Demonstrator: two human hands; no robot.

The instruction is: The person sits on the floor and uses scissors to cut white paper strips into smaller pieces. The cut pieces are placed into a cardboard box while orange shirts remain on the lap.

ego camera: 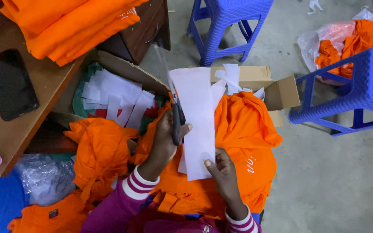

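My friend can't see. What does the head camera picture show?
A person's left hand holds scissors against a white strip pinched by the right hand, above orange cloth on the lap. Cardboard boxes of white scraps and blue stools stand around.

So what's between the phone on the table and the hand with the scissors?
In the head view, a cardboard box of white paper scraps lies between the phone and the left hand.

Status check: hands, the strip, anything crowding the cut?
Left hand grips scissors, blades along white strip. Right hand pinches strip's lower end. Orange garment bunched beneath, close.
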